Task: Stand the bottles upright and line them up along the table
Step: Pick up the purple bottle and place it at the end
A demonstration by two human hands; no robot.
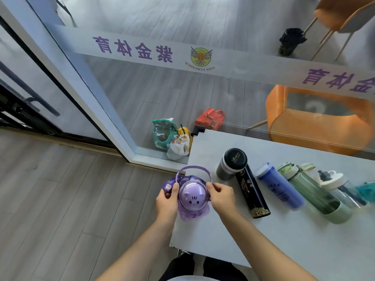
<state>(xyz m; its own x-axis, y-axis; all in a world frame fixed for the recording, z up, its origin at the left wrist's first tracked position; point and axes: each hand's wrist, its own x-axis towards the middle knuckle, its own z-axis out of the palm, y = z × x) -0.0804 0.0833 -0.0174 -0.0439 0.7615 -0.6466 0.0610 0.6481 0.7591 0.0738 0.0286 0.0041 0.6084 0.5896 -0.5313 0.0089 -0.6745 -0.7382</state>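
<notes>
I hold a purple bottle with a cat-face dome lid and a hoop handle upright at the left edge of the white table. My left hand grips its left side and my right hand grips its right side. To the right, a grey flask with a black lid stands upright. Beyond it, a tall black bottle, a blue bottle, a green bottle and a clear bottle with a white lid lean away in a row. A teal item is cut off at the right edge.
A glass wall with purple lettering runs behind the table. Bags and a red box sit on the floor beyond it. An orange chair stands behind the glass, with a black bin farther back. The table's left edge drops to wooden floor.
</notes>
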